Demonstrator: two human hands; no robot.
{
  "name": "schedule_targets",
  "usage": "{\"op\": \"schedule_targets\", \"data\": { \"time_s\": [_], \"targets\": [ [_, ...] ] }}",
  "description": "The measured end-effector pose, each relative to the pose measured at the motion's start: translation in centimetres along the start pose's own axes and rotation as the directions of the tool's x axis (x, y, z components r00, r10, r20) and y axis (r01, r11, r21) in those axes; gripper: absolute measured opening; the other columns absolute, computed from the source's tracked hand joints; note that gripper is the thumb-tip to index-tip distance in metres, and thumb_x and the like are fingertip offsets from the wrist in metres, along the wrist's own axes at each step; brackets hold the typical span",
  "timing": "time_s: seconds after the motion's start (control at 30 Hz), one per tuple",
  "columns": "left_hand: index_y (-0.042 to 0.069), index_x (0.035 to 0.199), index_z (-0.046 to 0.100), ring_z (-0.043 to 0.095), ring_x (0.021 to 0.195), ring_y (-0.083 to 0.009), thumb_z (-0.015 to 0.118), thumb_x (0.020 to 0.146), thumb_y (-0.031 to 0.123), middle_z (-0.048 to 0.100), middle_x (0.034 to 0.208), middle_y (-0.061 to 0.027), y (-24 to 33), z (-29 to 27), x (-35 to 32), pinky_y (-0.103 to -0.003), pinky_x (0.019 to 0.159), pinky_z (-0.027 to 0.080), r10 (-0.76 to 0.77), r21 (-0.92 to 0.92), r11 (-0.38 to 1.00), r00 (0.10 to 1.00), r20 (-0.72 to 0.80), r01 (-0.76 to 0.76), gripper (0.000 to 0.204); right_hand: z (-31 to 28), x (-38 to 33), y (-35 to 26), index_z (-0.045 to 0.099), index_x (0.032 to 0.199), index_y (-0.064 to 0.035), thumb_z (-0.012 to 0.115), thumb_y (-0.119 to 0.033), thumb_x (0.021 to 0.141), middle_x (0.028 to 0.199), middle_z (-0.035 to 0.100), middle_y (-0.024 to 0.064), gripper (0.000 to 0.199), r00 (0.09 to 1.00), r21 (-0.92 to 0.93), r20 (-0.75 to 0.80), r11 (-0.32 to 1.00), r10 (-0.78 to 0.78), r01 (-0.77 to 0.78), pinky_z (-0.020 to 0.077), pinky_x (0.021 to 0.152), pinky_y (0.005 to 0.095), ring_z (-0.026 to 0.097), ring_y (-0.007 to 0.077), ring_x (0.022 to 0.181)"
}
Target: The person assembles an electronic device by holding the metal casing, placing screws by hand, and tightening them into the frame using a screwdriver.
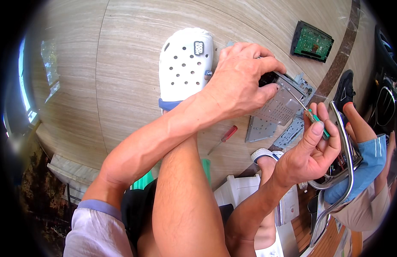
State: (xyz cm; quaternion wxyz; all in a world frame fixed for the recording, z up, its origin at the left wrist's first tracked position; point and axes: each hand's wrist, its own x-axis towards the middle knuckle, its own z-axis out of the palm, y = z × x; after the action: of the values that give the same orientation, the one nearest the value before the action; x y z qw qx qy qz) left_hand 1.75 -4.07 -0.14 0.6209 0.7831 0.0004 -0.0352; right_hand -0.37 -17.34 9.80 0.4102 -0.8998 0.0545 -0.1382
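My left hand (pixel 243 81) is closed on the upper left edge of a silvery metal-cased electronic unit (pixel 280 104), fingers over the far side and thumb on the near face. In my right hand (pixel 307 150) is a screwdriver (pixel 313 117) with a green handle, pinched between thumb and fingers. Its thin shaft slants up and left, and the tip is at the metal casing near my left thumb. Whether the tip sits in a screw is too small to tell. Perforated metal plates (pixel 259 128) lie under and beside the unit.
A second screwdriver (pixel 227 135) with a red handle lies on the tiled floor. A black-framed green circuit board (pixel 313 42) is farther off. My white clog (pixel 185 64) stands left of the unit. At the right are a metal chair frame (pixel 349 158) and another person's leg (pixel 361 120).
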Motion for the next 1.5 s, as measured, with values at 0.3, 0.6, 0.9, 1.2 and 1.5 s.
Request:
{"op": "schedule_targets", "data": {
  "time_s": [0.3, 0.6, 0.9, 1.2, 1.5],
  "targets": [
    [0.015, 0.112, 0.072, 0.052, 0.120, -0.0327, 0.075, 0.080, 0.020, 0.064, 0.120, -0.0083, -0.1, -0.1, -0.1, -0.045, 0.105, 0.039, -0.011, 0.006, 1.000, 1.000, 0.006, 0.011, 0.032, 0.4, -0.2, 0.1, 0.047, 0.119, 0.0086, 0.055, -0.002, 0.101, 0.120, 0.064, 0.0305, 0.022, 1.000, 0.001, 0.000, 1.000, 0.019, -0.019, 0.0596, 0.090, 0.0380, 0.068, 0.0314, 0.105],
    [0.015, 0.112, 0.072, 0.052, 0.121, -0.0329, 0.075, 0.081, 0.020, 0.063, 0.120, -0.0085, 0.1, -0.1, 0.0, -0.045, 0.105, 0.038, -0.013, -0.005, 1.000, 1.000, 0.014, 0.013, 0.032, 0.1, 0.2, -0.6, 0.047, 0.131, 0.0113, 0.059, -0.003, 0.099, 0.114, 0.069, 0.0223, 0.036, 0.998, -0.293, 0.060, 0.956, -0.008, 0.025, 0.0593, 0.081, 0.0324, 0.070, 0.0277, 0.098],
    [0.015, 0.112, 0.072, 0.052, 0.120, -0.0330, 0.075, 0.080, 0.020, 0.063, 0.120, -0.0092, 0.0, -0.1, 0.0, -0.046, 0.105, 0.039, -0.003, 0.000, 1.000, 1.000, 0.012, 0.003, 0.033, 0.9, -0.2, 0.5, 0.045, 0.139, 0.0078, 0.053, 0.000, 0.101, 0.129, 0.059, 0.0234, 0.040, 0.979, -0.018, 0.133, 0.987, -0.157, 0.161, 0.0579, 0.088, 0.0329, 0.066, 0.0252, 0.107],
    [0.015, 0.112, 0.072, 0.052, 0.119, -0.0335, 0.075, 0.080, 0.020, 0.063, 0.120, -0.0093, -0.1, 0.0, 0.0, -0.046, 0.105, 0.039, -0.003, -0.001, 1.000, 1.000, 0.004, 0.003, 0.033, 0.3, 0.6, -1.2, 0.051, 0.135, 0.0022, 0.068, -0.006, 0.095, 0.105, 0.071, 0.0165, 0.044, 0.993, -0.322, 0.072, 0.945, 0.090, -0.063, 0.0592, 0.076, 0.0299, 0.071, 0.0207, 0.092],
    [0.016, 0.112, 0.072, 0.052, 0.120, -0.0336, 0.075, 0.079, 0.019, 0.063, 0.120, -0.0092, 0.0, -0.1, 0.0, -0.046, 0.105, 0.039, 0.000, 0.005, 1.000, 1.000, 0.005, 0.000, 0.034, 1.3, 0.7, 0.1, 0.051, 0.132, 0.0069, 0.062, -0.004, 0.098, 0.110, 0.070, 0.0202, 0.038, 0.983, 0.084, 0.110, 0.987, -0.146, 0.138, 0.0584, 0.077, 0.0307, 0.070, 0.0223, 0.095]
  ]
}}
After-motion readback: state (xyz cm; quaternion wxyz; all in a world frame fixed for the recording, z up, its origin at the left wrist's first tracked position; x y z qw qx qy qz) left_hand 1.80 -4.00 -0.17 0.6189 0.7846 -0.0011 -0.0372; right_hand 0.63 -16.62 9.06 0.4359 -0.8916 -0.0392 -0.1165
